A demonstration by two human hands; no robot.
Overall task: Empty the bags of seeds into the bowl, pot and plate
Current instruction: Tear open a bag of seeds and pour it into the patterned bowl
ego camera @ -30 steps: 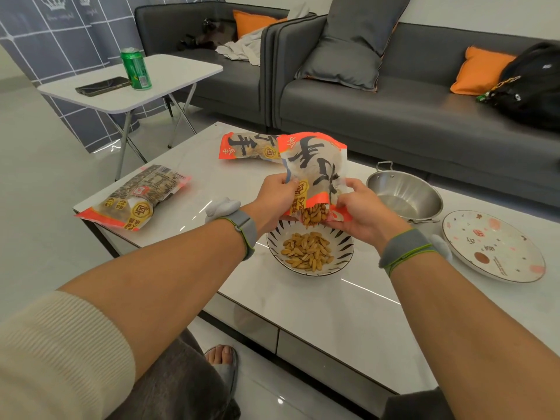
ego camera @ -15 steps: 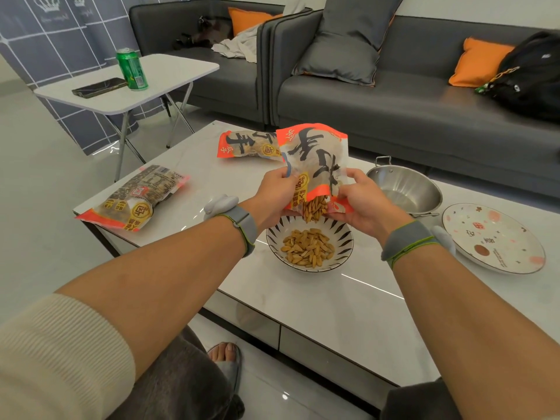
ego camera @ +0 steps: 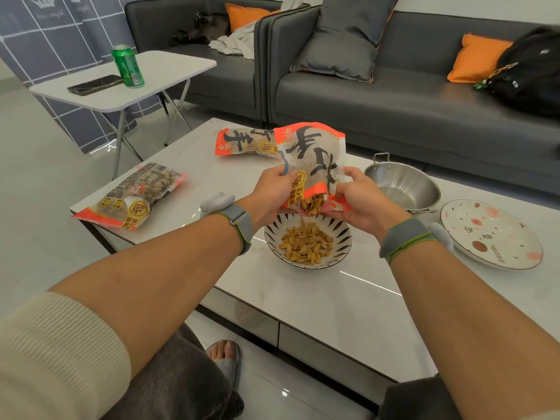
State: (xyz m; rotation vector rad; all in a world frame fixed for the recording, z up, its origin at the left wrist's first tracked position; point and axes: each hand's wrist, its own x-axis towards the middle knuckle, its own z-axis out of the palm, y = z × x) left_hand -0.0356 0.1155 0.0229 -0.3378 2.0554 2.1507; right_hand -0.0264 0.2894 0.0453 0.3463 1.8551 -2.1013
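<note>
White marble-look table (ego camera: 303, 301) carries your work: your left hand (ego camera: 274, 194) and right hand (ego camera: 362, 201) each pinch a side of the upturned seed bag (ego camera: 315, 165), mouth down just above the striped bowl (ego camera: 308, 241). Keep that opening centred over the seeds (ego camera: 306, 245) already heaped there and shake gently so none bounce out. 2 sealed bags (ego camera: 133, 197) wait on the table, while the steel pot (ego camera: 403, 184) and patterned plate (ego camera: 491, 234) sit unfilled to your right. Beyond stands a grey sofa (ego camera: 409, 98).
</note>
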